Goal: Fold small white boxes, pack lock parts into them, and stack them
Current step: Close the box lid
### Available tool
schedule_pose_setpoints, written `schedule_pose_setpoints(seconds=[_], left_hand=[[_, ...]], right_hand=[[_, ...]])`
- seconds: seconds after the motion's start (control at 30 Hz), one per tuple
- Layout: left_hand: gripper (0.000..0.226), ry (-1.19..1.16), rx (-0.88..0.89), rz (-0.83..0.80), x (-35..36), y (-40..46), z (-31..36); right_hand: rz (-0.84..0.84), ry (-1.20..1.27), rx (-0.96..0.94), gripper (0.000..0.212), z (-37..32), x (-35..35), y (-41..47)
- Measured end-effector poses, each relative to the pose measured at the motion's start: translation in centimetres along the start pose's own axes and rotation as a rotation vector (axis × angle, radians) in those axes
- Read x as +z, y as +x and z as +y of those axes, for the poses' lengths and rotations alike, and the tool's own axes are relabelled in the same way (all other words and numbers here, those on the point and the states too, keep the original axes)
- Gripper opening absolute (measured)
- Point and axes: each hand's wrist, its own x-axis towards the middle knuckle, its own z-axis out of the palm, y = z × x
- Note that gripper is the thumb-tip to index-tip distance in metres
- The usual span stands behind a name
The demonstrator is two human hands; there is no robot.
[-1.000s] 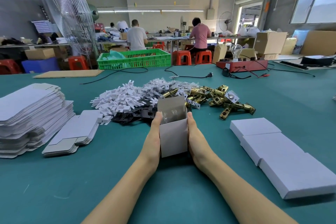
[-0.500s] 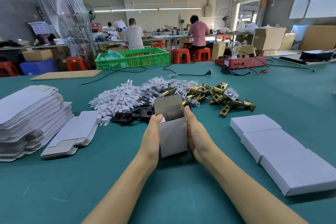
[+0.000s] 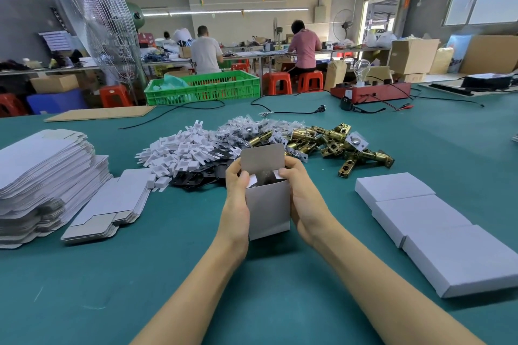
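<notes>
Teal felt-like table point(image 3: 280, 274), matte. Small white card box point(image 3: 268, 206) upright at centre, top flap raised, clasped between left hand point(image 3: 236, 199) and right hand point(image 3: 304, 202), thumbs on its side tabs. Beyond it: brass latch parts point(image 3: 336, 143); flat box blanks point(image 3: 42, 173) stacked left, closed boxes point(image 3: 437, 227) right.
</notes>
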Motion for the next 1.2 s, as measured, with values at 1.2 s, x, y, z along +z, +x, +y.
schedule_pose_setpoints(seconds=[1.2], left_hand=[[0.019,0.291,0.318,0.072,0.1,-0.8,-0.3]], right_hand=[[0.132,0.042,-0.124,0.018,-0.3,0.3,-0.8]])
